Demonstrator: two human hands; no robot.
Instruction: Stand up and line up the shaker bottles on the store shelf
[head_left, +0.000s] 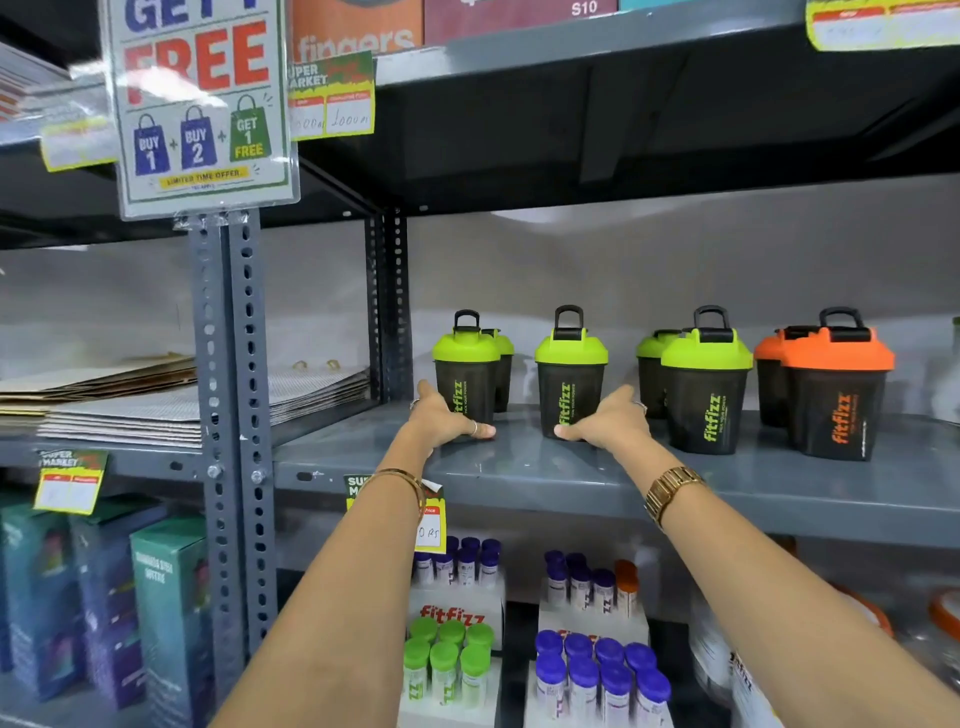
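Observation:
Several dark shaker bottles stand upright on the grey shelf. My left hand wraps the base of the leftmost green-lidded shaker, which has another green one close behind it. My right hand grips the base of the second green-lidded shaker. Further right stand a pair of green-lidded shakers, one behind the other, and then two orange-lidded shakers, also front and back.
A perforated grey upright bounds the shelf on the left, with stacked flat bags beyond it. A promo sign hangs above. Tube packs and boxes fill the shelf below.

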